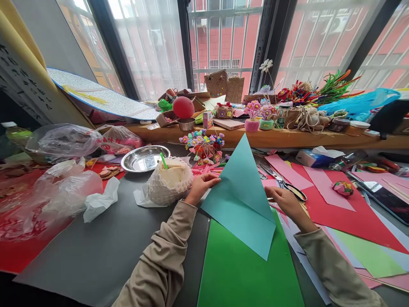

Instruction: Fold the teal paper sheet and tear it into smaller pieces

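Observation:
A teal sheet of paper [239, 192], folded over into a pointed shape, is held up in front of me with its tip toward the window. My left hand [203, 186] pinches its left edge between thumb and fingers. On the opposite side, my right hand [284, 200] grips the right edge, fingers closed and partly hidden behind the paper. Below the teal paper lies a green sheet [249, 273] on the grey table mat [128, 247]. Scissors [287, 185] with black handles rest just beyond my right hand. A coconut [171, 177] in white foam netting, with a green straw, stands beside my left hand.
A steel plate [145, 158] sits behind the coconut. Plastic bags [68, 143] and a crumpled tissue [101, 199] lie at left. Red paper [358, 213], pink strips and a phone [385, 198] cover the right. The wooden sill [153, 135] carries a red ball [183, 107] and craft flowers [252, 110].

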Tool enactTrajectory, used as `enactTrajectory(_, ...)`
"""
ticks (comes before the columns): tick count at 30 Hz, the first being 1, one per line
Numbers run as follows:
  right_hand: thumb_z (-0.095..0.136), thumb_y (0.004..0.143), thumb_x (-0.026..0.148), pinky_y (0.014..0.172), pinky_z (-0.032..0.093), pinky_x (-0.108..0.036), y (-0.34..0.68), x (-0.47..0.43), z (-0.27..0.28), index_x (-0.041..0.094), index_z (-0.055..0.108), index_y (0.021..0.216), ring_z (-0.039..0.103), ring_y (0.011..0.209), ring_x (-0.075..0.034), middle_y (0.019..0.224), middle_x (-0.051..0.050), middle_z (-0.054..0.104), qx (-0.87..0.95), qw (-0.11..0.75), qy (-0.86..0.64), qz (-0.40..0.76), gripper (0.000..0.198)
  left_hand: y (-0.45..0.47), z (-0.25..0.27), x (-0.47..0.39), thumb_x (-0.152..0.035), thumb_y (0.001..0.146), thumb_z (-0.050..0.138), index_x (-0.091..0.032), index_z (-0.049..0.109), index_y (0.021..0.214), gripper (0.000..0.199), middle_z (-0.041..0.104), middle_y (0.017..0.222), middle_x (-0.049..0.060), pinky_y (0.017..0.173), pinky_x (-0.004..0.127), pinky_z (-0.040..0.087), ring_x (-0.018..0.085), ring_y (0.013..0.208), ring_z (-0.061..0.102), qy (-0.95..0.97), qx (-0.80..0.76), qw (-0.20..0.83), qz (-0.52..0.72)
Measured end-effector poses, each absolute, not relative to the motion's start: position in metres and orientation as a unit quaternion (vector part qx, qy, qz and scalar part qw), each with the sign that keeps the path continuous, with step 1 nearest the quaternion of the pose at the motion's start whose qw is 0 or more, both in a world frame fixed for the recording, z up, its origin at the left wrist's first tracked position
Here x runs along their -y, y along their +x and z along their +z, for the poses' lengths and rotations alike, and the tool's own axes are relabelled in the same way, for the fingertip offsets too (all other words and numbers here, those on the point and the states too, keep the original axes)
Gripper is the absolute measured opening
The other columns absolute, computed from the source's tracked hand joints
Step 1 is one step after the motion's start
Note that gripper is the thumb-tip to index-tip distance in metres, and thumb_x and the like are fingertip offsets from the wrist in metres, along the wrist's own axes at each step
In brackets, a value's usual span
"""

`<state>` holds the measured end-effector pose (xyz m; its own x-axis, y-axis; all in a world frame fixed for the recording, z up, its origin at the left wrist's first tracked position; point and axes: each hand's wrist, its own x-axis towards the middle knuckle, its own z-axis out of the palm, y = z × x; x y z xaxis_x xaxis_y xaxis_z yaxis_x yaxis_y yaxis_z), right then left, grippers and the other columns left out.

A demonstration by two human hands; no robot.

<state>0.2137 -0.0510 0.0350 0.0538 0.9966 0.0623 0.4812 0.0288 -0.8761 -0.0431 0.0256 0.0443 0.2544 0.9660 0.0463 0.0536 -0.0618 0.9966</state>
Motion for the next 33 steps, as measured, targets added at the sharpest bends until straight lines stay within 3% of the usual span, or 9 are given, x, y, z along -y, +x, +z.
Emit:
enactTrajectory(4, 0.055, 0.064, 0.05, 0.048, 0.04, -0.024, 0.206, 0.041, 0.035, 0.014, 0.061, 0.065, 0.05, 0.05, -0.012, 0.055, 0.0, 0.056, 0.578, 0.393, -0.591, 0.403, 0.037, -0.043, 0.043, -0.025, -0.043, 0.048, 0.07, -0.011, 0.061, 0.068, 0.038, 0.059, 0.067, 0.001, 0.055, 0.021, 0.039, 0.01, 0.059, 0.05, 0.586, -0.43, 0.535, 0.43)
enactTrajectory(15, 0.059, 0.059, 0.048, 0.048, 0.036, -0.022, 0.216, 0.047, 0.031, 0.013, 0.061, 0.064, 0.045, 0.052, -0.011, 0.056, 0.001, 0.052, 0.541, 0.408, -0.601, 0.424, 0.035, -0.038, 0.035, -0.026, -0.048, 0.051, 0.066, -0.011, 0.061, 0.069, 0.041, 0.059, 0.065, 0.002, 0.06, 0.025, 0.046, 0.011, 0.059, 0.054, 0.578, -0.449, 0.554, 0.398)
enactTrajectory(26, 0.058, 0.064, 0.044, 0.054, 0.039, -0.023, 0.218, 0.047, 0.029, 0.014, 0.063, 0.071, 0.05, 0.058, -0.013, 0.065, -0.001, 0.058, 0.537, 0.409, -0.58, 0.455, 0.031, -0.033, 0.026, -0.027, -0.037, 0.048, 0.069, -0.01, 0.063, 0.057, 0.029, 0.05, 0.05, -0.003, 0.046, 0.019, 0.029, 0.006, 0.048, 0.039, 0.603, -0.45, 0.52, 0.404)
enactTrajectory(33, 0.06, 0.061, 0.045, 0.056, 0.04, -0.023, 0.225, 0.051, 0.028, 0.015, 0.064, 0.069, 0.052, 0.063, -0.014, 0.068, -0.002, 0.06, 0.538, 0.39, -0.593, 0.456, 0.031, -0.033, 0.022, -0.027, -0.044, 0.049, 0.065, -0.01, 0.063, 0.063, 0.037, 0.05, 0.053, -0.003, 0.047, 0.019, 0.031, 0.007, 0.049, 0.039, 0.572, -0.47, 0.518, 0.428)
